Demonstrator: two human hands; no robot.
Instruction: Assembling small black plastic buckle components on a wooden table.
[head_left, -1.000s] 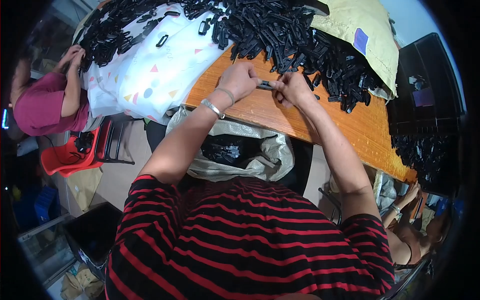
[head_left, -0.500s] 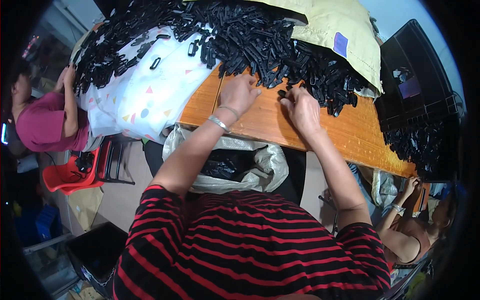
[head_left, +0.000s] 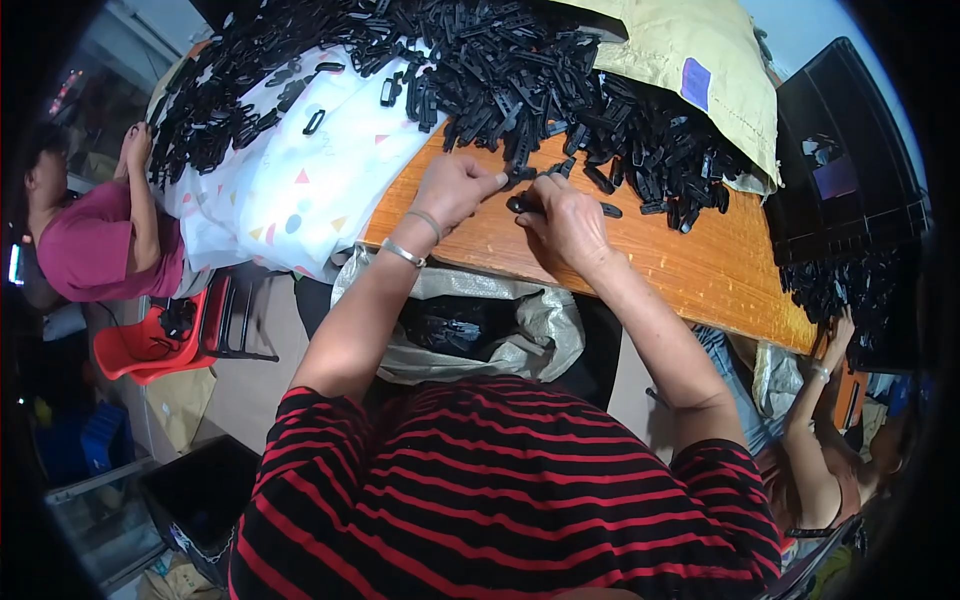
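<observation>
Black elongated plastic pieces (head_left: 520, 95) lie in a big heap across the far side of the wooden table (head_left: 670, 255). Over the bare wood at the heap's near edge, my right hand (head_left: 570, 220) pinches one small black plastic piece (head_left: 520, 204) between thumb and fingers. Just to its left is my left hand (head_left: 452, 195), wearing bracelets, its fingers curled and its thumb stretched toward the right hand. A dark piece (head_left: 519, 174) shows at that thumb's tip, but whether it is gripped is partly hidden. Loose pieces also lie beside my right fingers.
A patterned white sheet (head_left: 270, 205) covers the table's left part. Below the front edge hangs an open woven sack (head_left: 550, 330) with dark pieces inside. A yellowish sack (head_left: 725, 120) rests far right, near a black bin (head_left: 850, 150). People work at left (head_left: 100, 240) and right (head_left: 820, 450).
My right hand has moved left, toward my left hand, and the black piece in it now shows clearly. The left hand has shifted slightly left and down. The person at right has reached forward.
</observation>
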